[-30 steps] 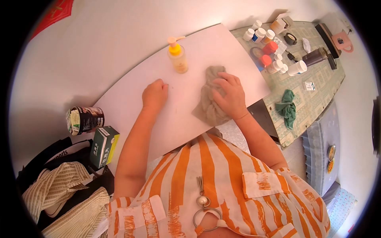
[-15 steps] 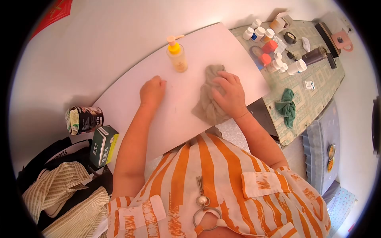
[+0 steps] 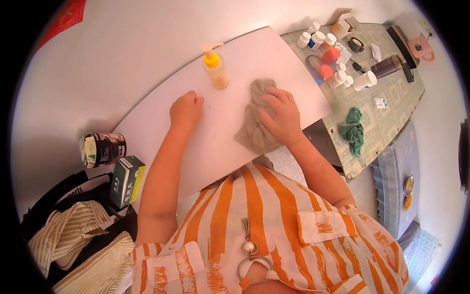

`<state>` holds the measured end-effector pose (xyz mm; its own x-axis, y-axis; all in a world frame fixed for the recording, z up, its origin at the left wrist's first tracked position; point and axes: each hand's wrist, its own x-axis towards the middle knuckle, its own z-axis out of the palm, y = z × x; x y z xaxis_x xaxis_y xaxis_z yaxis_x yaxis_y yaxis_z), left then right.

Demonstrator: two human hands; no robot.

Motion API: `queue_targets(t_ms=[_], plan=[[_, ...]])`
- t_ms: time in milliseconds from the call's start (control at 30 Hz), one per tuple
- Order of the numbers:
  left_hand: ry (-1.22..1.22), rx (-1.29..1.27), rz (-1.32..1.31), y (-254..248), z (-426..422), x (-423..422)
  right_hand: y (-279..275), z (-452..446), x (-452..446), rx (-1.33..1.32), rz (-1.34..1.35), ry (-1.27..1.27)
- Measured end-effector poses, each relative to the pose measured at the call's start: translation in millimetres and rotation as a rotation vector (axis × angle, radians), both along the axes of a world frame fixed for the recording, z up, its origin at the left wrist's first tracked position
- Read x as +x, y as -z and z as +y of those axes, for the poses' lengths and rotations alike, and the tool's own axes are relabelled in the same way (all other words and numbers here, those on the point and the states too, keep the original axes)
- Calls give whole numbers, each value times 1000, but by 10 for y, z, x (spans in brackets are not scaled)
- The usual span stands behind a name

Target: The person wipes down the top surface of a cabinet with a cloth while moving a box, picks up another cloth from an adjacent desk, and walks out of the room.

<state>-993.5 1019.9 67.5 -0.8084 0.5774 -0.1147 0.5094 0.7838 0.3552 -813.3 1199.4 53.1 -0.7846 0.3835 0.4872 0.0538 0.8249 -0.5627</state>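
My right hand [image 3: 282,113] is spread loosely over a crumpled grey-brown cloth [image 3: 255,128], fingers bent and thumb apart from them, pressing it against the white tabletop [image 3: 223,147]. The cloth lies toward the right part of this surface, one end reaching beyond my fingertips and the wider end spreading close to the edge nearest my body. I cannot tell how tightly my fingers grip the fabric.

My left hand [image 3: 186,111] is closed into a fist and rests on the same tabletop, well apart from the cloth, with nothing visible in it. Beyond and between my two hands stands a clear pump bottle [image 3: 217,73] with a yellow collar and a pink pump head, some pale yellow liquid inside; neither hand touches it.

To my left, a dark printed tub [image 3: 108,149] with packets in it sits by the edge, and just beside it is a green box [image 3: 125,181] with a yellow-green side.

To my right is a patterned table [image 3: 387,115]. On it a crumpled green cloth [image 3: 353,131] lies near the side facing me, with a small white box [image 3: 381,103] a little beyond it. Farther off are a group of white pill bottles [image 3: 317,40], two red caps [image 3: 331,55], and a dark tumbler [image 3: 386,66] on its side.
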Motion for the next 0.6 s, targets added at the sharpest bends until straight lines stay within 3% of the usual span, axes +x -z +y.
queue_targets(t_ms=[600], plan=[[56, 1, 20, 16, -61, 65, 21, 10, -12, -3, 14, -9]])
